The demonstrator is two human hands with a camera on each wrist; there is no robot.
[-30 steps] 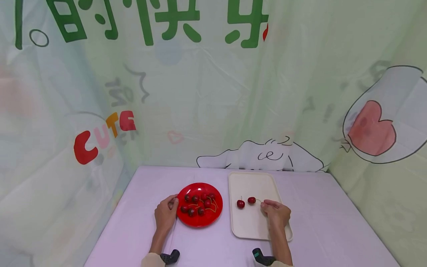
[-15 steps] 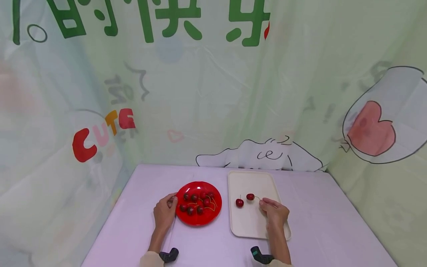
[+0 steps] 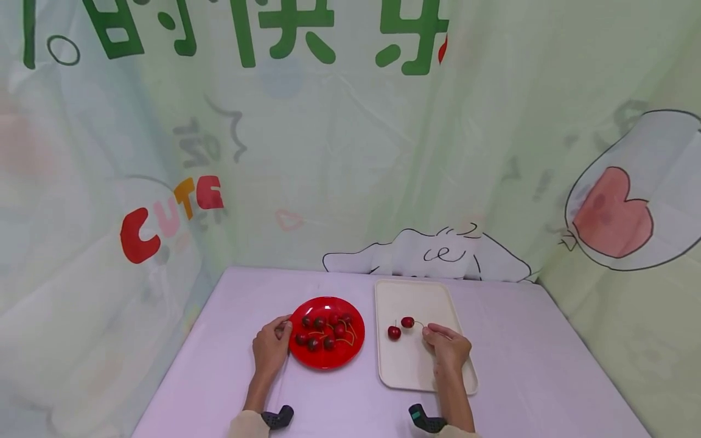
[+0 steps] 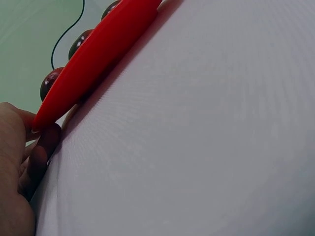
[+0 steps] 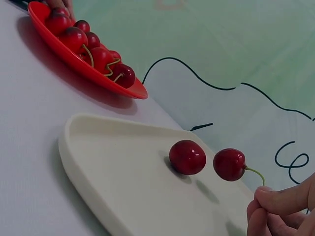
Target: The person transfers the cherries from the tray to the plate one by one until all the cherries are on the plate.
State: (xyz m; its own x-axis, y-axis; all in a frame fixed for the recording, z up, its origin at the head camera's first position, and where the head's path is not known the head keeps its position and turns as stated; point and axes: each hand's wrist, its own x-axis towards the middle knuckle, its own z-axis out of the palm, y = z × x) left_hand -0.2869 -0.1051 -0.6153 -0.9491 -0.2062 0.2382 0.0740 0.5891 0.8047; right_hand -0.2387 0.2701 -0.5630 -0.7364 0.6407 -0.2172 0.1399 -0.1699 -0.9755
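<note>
My right hand (image 3: 448, 348) pinches the green stem of a dark red cherry (image 5: 229, 164) between thumb and fingertips. That cherry is held out sideways over the cream tray (image 5: 113, 162), its shadow lying apart from it. A second cherry (image 3: 394, 333) rests on the tray just left of it. On the left, my left hand (image 3: 271, 348) grips the rim of a red plate (image 3: 326, 363), thumb at the upper edge and fingers beneath, as the left wrist view shows. Several cherries (image 5: 101, 60), some with stems, lie on the plate.
Plate and tray stand side by side on a table with a pale lilac cloth (image 3: 339, 407), a narrow strip between them. A printed curtain (image 3: 350, 182) closes off the back and both sides. Black straps with camera mounts (image 3: 278, 417) sit on both wrists.
My right hand has shifted slightly left and away from me, carrying the cherry by its stem closer to the other one. The left hand stays at the plate's rim.
</note>
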